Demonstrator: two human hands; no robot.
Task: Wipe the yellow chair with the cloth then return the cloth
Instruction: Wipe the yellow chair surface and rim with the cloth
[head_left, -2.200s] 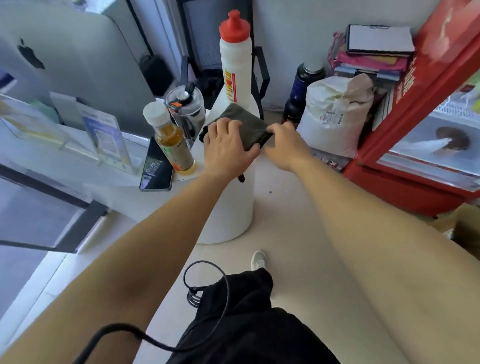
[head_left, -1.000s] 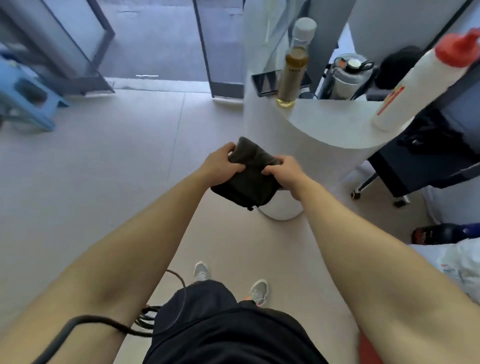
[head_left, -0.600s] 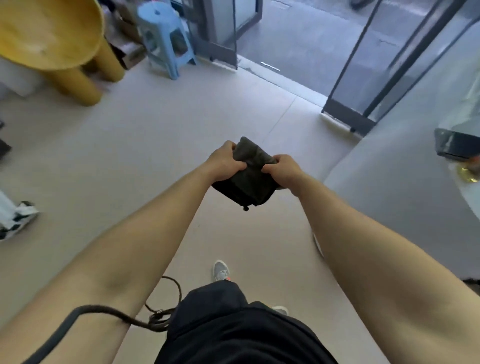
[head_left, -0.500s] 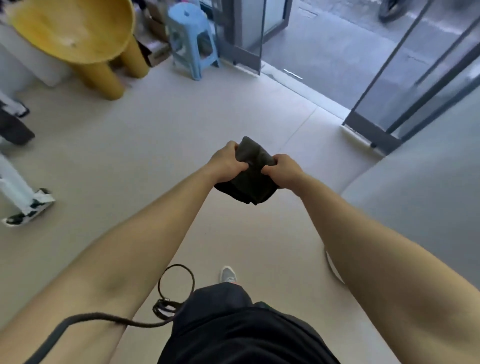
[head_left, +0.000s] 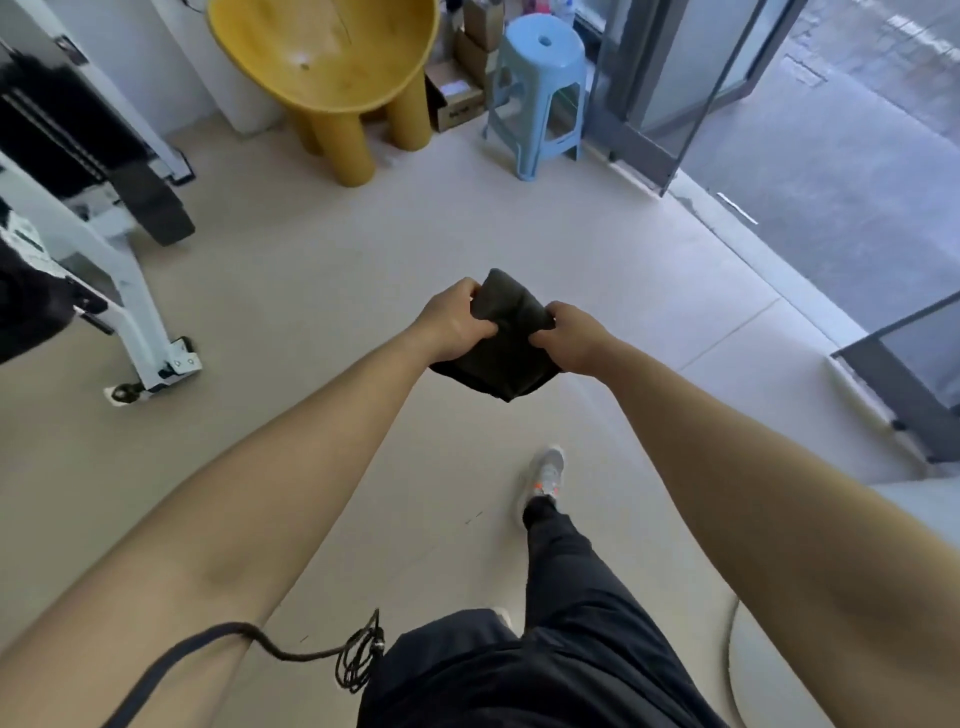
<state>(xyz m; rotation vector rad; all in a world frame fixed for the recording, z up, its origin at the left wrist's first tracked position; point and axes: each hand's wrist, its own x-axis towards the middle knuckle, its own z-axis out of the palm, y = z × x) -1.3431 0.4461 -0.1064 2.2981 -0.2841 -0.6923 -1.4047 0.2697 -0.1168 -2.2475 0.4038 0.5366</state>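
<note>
A dark folded cloth (head_left: 506, 348) hangs between my two hands at the middle of the view, above the floor. My left hand (head_left: 451, 325) grips its left edge and my right hand (head_left: 571, 338) grips its right edge. The yellow chair (head_left: 327, 57), a round bowl-shaped seat on thick cylindrical legs, stands against the far wall at the upper left of centre, well ahead of my hands and apart from them. Its seat faces me and nothing lies on it.
A light blue plastic stool (head_left: 537, 88) stands right of the chair, with cardboard boxes (head_left: 457, 88) between them. A white-framed machine with black parts (head_left: 93, 208) fills the left. Glass doors (head_left: 675, 93) are on the right. My right foot (head_left: 543, 475) steps forward on open beige floor.
I took the cloth off the white counter and turned left away from it. The yellow chair has come into view and nearer the centre. Both hands keep hold of the cloth.
</note>
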